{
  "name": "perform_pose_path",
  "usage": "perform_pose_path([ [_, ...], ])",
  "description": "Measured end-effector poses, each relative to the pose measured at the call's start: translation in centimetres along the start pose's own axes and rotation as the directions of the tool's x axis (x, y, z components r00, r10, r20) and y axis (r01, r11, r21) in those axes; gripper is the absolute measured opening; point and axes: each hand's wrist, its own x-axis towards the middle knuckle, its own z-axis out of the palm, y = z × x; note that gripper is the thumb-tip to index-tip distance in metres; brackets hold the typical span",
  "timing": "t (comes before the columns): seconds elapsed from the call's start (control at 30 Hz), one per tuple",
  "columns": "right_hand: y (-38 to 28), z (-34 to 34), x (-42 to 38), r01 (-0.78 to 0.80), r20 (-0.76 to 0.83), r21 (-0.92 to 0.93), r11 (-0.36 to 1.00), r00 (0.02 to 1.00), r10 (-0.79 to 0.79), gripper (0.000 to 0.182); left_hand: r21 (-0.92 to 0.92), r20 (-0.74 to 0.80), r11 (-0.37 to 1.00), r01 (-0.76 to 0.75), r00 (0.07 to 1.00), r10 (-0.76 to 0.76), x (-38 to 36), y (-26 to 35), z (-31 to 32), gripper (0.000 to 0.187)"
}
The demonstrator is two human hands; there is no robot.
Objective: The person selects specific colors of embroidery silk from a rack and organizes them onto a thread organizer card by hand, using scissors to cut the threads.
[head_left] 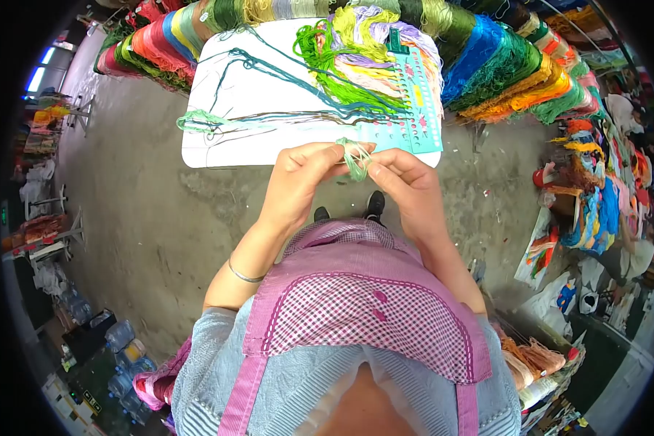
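Observation:
Between my two hands, just past the near edge of the white board, is a small looped bundle of pale green thread (pixel 356 161). My left hand (pixel 298 178) pinches it from the left, and my right hand (pixel 407 182) has thumb and finger closed on its right side. On the white board (pixel 232 149) lies a turquoise punched thread card (pixel 418 102). Several thread strands run through its holes, with bright green thread (pixel 349 91) and yellow thread (pixel 370 29) heaped beside it. Dark teal strands (pixel 291 76) stretch left across the board. A mint green thread bundle (pixel 200 120) rests at its left edge.
Hanks of coloured thread hang behind the board, including blue thread (pixel 483 58) and orange thread (pixel 527 87). More thread hangs on racks at the right, such as a blue bundle (pixel 609 207). Large plastic bottles (pixel 127 363) stand on the floor at lower left.

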Motion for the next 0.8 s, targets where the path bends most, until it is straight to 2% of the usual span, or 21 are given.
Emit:
perform_pose_path([
  [0.03, -0.2, 0.2, 0.0, -0.012, -0.004, 0.018, 1.0, 1.0, 0.012, 0.009, 0.001, 0.001, 1.0, 0.0, 1.0, 0.0, 0.0, -0.2, 0.0, 0.025],
  [0.1, -0.1, 0.3, 0.1, -0.023, -0.009, 0.037, 0.999, 1.0, 0.024, 0.009, 0.148, 0.051, 0.979, -0.137, 0.99, 0.131, 0.1, -0.7, -0.1, 0.024],
  [0.17, 0.6, 0.1, 0.3, 0.086, 0.005, -0.11, 0.99, 0.996, -0.086, 0.009, 0.119, 0.038, 0.985, -0.122, 0.992, 0.119, 0.1, -0.7, 0.2, 0.023],
  [0.33, 0.8, -0.1, 0.4, 0.127, -0.035, -0.129, 0.983, 0.99, -0.133, 0.01, 0.093, 0.036, 0.991, -0.098, 0.995, 0.095, -0.1, -0.2, 0.5, 0.023],
  [0.4, 0.9, -0.2, 0.6, 0.136, -0.038, -0.137, 0.981, 0.989, -0.142, 0.011, 0.228, 0.081, 0.962, -0.152, 0.987, 0.137, 0.0, -0.9, -0.1, 0.027],
  [0.43, 0.8, 0.1, 0.7, 0.114, -0.087, 0.041, 0.993, 0.99, -0.111, 0.013, 0.229, 0.08, 0.961, -0.153, 0.987, 0.139, 0.0, -0.7, 0.0, 0.027],
  [0.47, 0.8, 0.2, 0.9, 0.098, -0.13, 0.22, 0.971, 0.989, -0.071, 0.014, 0.105, 0.033, 0.991, -0.079, 0.997, 0.076, 0.0, -0.3, 0.1, 0.027],
  [0.5, 0.9, 0.1, 1.0, 0.099, -0.129, 0.22, 0.97, 0.989, -0.072, 0.014, -0.026, -0.004, 1.0, -0.007, 1.0, 0.007, 0.0, -0.1, 0.2, 0.027],
  [0.63, 0.1, 0.7, 0.9, -0.007, -0.016, 0.237, 0.971, 1.0, 0.011, 0.016, -0.131, 0.01, 0.991, 0.016, 1.0, -0.015, 0.0, -0.7, 0.3, 0.026],
  [0.67, -0.3, 1.0, 0.8, -0.042, 0.03, 0.247, 0.968, 0.999, 0.036, 0.016, -0.103, 0.013, 0.995, -0.012, 1.0, 0.013, -0.1, -0.8, 0.6, 0.026],
  [0.73, 0.4, 0.6, 0.9, -0.028, 0.002, 0.204, 0.979, 1.0, 0.029, 0.015, -0.076, 0.014, 0.996, -0.042, 0.999, 0.043, 0.0, -1.0, 0.6, 0.025],
  [0.8, 0.6, 0.4, 0.9, -0.018, -0.018, 0.162, 0.987, 1.0, 0.021, 0.015, 0.102, 0.032, 0.987, -0.128, 0.992, 0.125, 0.1, -1.3, 0.1, 0.025],
])
